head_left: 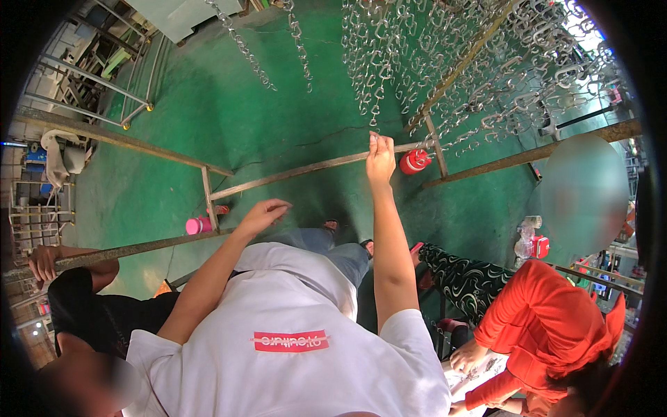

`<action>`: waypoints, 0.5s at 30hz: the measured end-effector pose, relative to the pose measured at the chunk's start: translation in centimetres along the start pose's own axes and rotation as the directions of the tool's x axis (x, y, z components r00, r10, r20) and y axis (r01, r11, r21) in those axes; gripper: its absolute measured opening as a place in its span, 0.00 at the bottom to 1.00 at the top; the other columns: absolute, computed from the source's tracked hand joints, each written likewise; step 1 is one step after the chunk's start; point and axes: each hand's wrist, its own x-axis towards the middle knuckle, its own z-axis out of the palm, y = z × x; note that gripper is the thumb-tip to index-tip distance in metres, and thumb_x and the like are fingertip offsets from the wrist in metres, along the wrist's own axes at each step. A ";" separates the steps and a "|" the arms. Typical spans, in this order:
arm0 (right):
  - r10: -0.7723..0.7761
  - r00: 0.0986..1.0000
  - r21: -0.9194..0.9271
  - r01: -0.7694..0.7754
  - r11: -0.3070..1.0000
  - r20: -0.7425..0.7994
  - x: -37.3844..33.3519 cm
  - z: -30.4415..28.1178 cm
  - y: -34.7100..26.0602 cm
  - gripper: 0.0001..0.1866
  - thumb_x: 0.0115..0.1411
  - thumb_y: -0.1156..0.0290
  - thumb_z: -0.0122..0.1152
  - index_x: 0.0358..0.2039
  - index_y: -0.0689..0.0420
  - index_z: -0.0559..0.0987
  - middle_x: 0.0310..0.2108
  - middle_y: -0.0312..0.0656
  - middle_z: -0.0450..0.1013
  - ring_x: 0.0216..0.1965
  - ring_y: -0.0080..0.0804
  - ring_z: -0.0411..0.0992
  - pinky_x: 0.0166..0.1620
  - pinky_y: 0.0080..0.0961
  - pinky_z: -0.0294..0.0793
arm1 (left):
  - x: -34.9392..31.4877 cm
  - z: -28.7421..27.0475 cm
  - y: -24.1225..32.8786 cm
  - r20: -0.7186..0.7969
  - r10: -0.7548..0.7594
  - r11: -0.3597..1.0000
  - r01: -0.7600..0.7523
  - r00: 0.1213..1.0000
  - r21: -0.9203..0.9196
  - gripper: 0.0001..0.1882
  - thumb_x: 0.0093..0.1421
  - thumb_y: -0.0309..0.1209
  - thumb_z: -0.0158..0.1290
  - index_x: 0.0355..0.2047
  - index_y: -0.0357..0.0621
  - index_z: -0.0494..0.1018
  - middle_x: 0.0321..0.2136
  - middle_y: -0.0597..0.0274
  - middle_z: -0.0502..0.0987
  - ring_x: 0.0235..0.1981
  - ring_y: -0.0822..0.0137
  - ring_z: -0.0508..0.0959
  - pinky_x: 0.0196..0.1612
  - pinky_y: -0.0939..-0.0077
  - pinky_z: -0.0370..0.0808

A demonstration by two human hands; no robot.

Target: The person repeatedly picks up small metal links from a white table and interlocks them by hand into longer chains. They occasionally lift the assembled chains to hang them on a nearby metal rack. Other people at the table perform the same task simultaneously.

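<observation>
My right hand (381, 160) is raised in front of me, fingers pinched together at the bottom end of a hanging chain of shiny metal links (375, 110). The link between the fingertips is mostly hidden by them. Lower and to the left, my left hand (264, 217) hovers over the green floor, its fingers loosely bent and partly apart. No object shows in it. Many more chains of bent metal links (486, 76) hang at the upper right, beyond and beside my right hand. Two shorter metal chains (297, 45) hang at the upper middle.
A wooden frame bar (306, 169) crosses ahead of me, with a red jug (415, 161) and a pink jug (199, 225) near it. A co-worker in black (114, 313) sits at left; another in red (542, 320) sits at right. A metal rack (104, 83) stands far left.
</observation>
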 end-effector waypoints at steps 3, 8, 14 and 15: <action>-0.051 0.999 0.090 0.051 0.995 -0.006 -1.8 -2.2 -2.2 0.12 0.65 0.65 0.49 0.41 0.51 0.80 0.38 0.41 0.71 0.38 0.44 0.72 0.40 0.40 0.72 | -0.8 1.3 3.1 -0.057 0.345 0.897 -0.311 0.937 0.315 0.13 0.61 0.32 0.52 0.45 0.44 0.77 0.38 0.61 0.79 0.36 0.68 0.76 0.37 0.73 0.74; -0.066 0.997 0.146 0.059 0.987 0.047 -6.8 -7.8 -7.3 0.14 0.66 0.66 0.46 0.42 0.57 0.79 0.39 0.46 0.70 0.40 0.44 0.71 0.44 0.36 0.70 | -2.6 5.2 10.2 -0.045 0.741 0.631 -0.672 0.670 0.387 0.12 0.56 0.28 0.57 0.42 0.43 0.77 0.38 0.58 0.79 0.39 0.62 0.77 0.43 0.70 0.73; -0.132 0.990 0.033 0.133 0.991 -0.040 -13.7 -15.8 -13.2 0.10 0.60 0.68 0.52 0.36 0.60 0.76 0.40 0.47 0.70 0.42 0.47 0.69 0.42 0.39 0.68 | -6.5 9.9 17.7 0.260 0.902 0.260 -0.913 0.346 0.313 0.16 0.52 0.27 0.60 0.42 0.42 0.78 0.38 0.57 0.79 0.40 0.58 0.77 0.44 0.68 0.73; -0.095 0.992 0.016 0.097 0.995 -0.078 -14.7 -16.9 -13.9 0.09 0.59 0.68 0.53 0.35 0.60 0.75 0.40 0.47 0.71 0.42 0.46 0.69 0.42 0.39 0.67 | -7.0 10.7 18.4 0.342 0.885 0.221 -0.932 0.316 0.287 0.14 0.52 0.26 0.60 0.41 0.42 0.78 0.36 0.58 0.80 0.39 0.59 0.77 0.43 0.68 0.73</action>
